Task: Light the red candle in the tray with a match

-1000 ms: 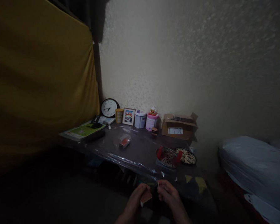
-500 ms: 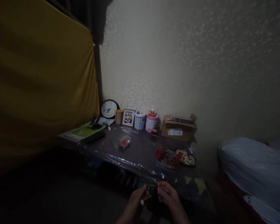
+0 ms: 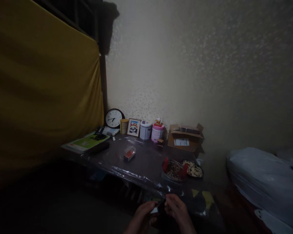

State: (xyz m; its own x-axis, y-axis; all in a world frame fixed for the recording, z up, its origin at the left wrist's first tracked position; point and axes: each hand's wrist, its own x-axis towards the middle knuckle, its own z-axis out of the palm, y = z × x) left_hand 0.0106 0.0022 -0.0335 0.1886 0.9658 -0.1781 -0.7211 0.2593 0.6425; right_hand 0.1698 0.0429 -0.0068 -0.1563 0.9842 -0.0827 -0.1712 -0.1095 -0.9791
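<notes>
Both hands are low at the near table edge, fingertips almost meeting. The left hand (image 3: 143, 215) curls around a small box (image 3: 155, 210), only a pale sliver of it showing in the dark. The right hand (image 3: 176, 209) is pinched shut right beside it, though what it grips I cannot tell. Just beyond on the plastic-covered table (image 3: 141, 159) sit two round dishes (image 3: 174, 168). A clock (image 3: 113, 118) leans against the wall.

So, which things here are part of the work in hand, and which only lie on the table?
In use:
left hand
right hand
small box between them

Lying about:
clock
panda picture
two tins
cardboard box
two dishes
</notes>
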